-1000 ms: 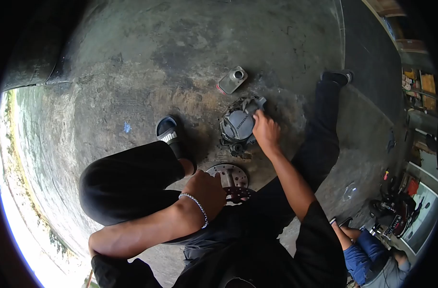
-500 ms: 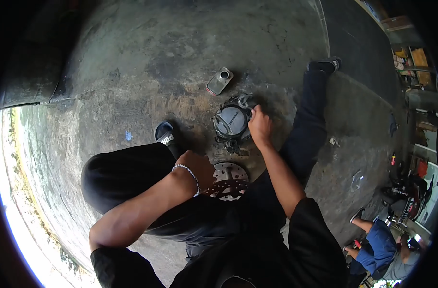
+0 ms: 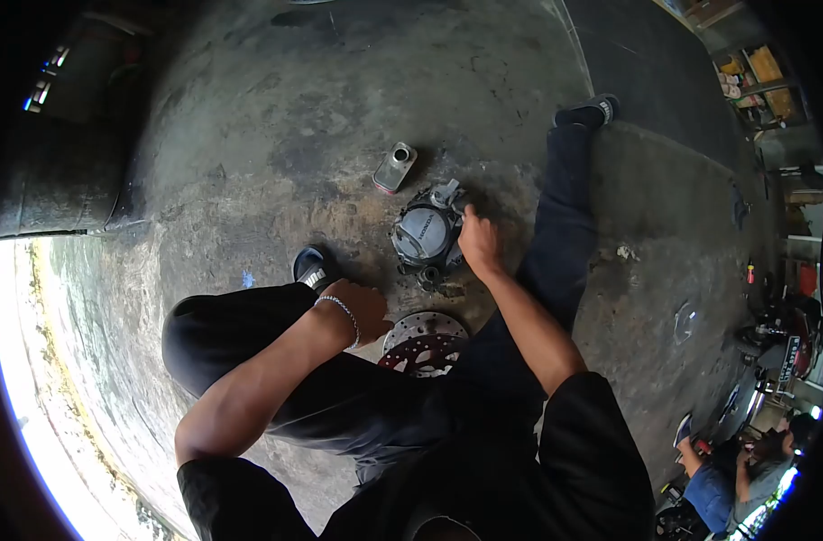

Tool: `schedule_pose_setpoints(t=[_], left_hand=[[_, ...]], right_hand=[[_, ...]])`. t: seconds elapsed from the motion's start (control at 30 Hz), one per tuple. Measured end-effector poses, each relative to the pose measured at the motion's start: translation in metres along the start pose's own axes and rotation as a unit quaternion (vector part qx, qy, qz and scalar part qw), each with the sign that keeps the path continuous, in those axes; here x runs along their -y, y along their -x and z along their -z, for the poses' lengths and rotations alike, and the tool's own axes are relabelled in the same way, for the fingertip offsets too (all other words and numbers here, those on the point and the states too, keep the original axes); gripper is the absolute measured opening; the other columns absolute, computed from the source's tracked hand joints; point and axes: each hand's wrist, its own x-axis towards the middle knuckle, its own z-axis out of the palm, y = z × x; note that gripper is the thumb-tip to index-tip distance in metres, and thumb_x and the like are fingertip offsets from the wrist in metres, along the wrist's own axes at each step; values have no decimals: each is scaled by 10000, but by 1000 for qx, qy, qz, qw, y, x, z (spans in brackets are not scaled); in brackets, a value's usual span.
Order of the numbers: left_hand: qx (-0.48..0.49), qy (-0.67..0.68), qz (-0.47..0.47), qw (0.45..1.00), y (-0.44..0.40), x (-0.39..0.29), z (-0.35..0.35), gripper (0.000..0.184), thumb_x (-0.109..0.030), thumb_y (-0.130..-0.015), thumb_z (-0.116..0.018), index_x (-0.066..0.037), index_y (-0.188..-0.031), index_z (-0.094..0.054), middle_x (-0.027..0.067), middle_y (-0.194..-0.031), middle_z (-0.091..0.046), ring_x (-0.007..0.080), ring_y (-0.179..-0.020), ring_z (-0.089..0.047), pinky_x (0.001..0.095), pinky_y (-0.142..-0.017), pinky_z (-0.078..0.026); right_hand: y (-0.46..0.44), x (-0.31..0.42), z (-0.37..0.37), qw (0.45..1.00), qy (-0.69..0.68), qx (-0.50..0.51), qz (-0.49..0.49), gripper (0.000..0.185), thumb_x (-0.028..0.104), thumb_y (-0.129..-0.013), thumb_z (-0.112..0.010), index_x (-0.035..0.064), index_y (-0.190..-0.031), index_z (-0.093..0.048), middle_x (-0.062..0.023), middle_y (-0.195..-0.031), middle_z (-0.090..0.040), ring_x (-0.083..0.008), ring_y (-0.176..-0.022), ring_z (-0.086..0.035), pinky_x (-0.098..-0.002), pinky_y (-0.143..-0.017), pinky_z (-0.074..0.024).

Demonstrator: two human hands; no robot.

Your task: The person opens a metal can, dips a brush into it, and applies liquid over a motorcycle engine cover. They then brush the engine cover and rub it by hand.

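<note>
A round engine cover [image 3: 427, 233] marked HONDA lies face up on the stained concrete floor between my legs. My right hand [image 3: 481, 242] is at its upper right edge with the fingers pinched together. Whatever they grip is too small and dark to make out. My left hand [image 3: 364, 311], with a beaded bracelet on the wrist, rests over my bent knee. Its fingers look curled in, mostly hidden from view, and nothing shows in them. Just right of it sits a drilled brake disc [image 3: 427, 332], partly covered by my leg.
A small metal can [image 3: 396, 169] with an open round mouth stands beyond the cover. My outstretched leg [image 3: 565, 212] borders the right side. Farther right are a motorcycle [image 3: 786, 347], shelves [image 3: 754, 86] and a seated person [image 3: 718, 487]. A blue scrap [image 3: 248, 279] lies at left.
The whole view has shifted and turned slightly. My right hand stays at the cover's edge with only a small movement. My left hand keeps its place over the knee.
</note>
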Motion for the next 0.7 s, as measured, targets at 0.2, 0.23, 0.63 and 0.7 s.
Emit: schedule_pose_setpoints(t=[0.2,0.23,0.63,0.7], left_hand=[[33,5,7,999,-1,1,12,397,-359,-846,-473,-38,-751,-687,118,-752,-670,328,-687,-633,402,-653,-490],[36,10,4,999,1,2,10,391,-359,-838,-477,-25,-767,-668,129,-740,-667,336,-682,-630,400,-650,-488],[7,24,-23,999,-6,5,7,399,-359,-820,-486,21,-820,-609,168,-726,-660,366,-696,-627,401,-660,-480],[13,25,-29,999,-5,0,7,405,-363,-824,-486,23,-824,-609,168,-732,-661,368,-701,-627,402,-664,-480]], right_hand=[[-8,12,13,1000,1,-13,12,136,227,-878,-470,107,-919,-518,-168,-739,-638,-421,-649,-598,-517,-560,-449],[-4,15,10,1000,-10,-16,16,138,231,-878,-471,107,-914,-521,-166,-737,-639,-420,-647,-598,-514,-558,-449],[-6,10,7,991,57,-28,114,129,234,-874,-485,118,-908,-528,-152,-710,-630,-390,-617,-605,-497,-538,-457],[2,8,5,991,64,-25,115,126,232,-873,-486,119,-910,-528,-152,-709,-628,-387,-614,-605,-496,-537,-459]])
